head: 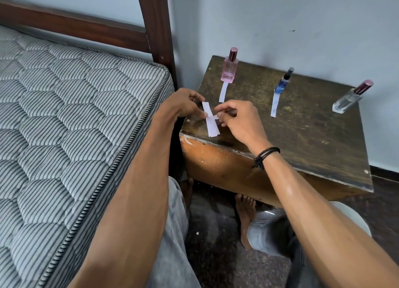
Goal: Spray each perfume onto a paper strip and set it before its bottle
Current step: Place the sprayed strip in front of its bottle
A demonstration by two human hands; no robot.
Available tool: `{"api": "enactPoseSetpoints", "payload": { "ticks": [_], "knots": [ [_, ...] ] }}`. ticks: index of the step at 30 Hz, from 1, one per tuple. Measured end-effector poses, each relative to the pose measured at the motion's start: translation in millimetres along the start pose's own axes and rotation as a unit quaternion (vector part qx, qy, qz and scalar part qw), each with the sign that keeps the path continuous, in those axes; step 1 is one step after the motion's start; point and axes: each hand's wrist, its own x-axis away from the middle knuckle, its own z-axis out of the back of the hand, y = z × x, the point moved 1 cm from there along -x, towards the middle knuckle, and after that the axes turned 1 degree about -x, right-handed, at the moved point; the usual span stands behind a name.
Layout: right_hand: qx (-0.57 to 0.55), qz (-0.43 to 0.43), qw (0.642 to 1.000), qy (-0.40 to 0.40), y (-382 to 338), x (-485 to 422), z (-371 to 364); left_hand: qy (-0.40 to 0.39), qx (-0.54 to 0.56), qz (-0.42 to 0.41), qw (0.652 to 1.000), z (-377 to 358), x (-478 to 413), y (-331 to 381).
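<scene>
Bedside, at the near corner of a worn table (313, 136): pinching the spare strips (210, 125) in the left grip (183, 104), teasing one loose with the right grip (239, 121), fingertips closed on it. Showing laid strips (223, 92) before pink bottle (229, 67) and blue bottle (281, 83); leaving only the capped clear bottle (349, 99), far right, apparently calling for uncapping and spraying next.

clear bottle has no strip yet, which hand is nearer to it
Right. The right hand pinches the paper strips well left of the clear bottle; the left hand holds them farther left still.
</scene>
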Motion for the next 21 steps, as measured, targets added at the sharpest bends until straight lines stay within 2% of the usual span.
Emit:
{"api": "enactPoseSetpoints", "payload": {
  "ticks": [12, 17, 21],
  "knots": [
    [-0.038, -0.013, 0.998, 0.042, 4, -1, 10, 0.042, -0.024, -0.004, 0.999, -10, -8, 0],
    [-0.038, -0.014, 0.998, 0.042, 5, -2, 15, 0.096, -0.138, -0.013, 0.986, -15, -20, -3],
    [-0.049, -0.017, 0.998, 0.045, 6, -2, 17, 0.107, -0.145, -0.007, 0.984, -20, -20, 0]
  ]
}}
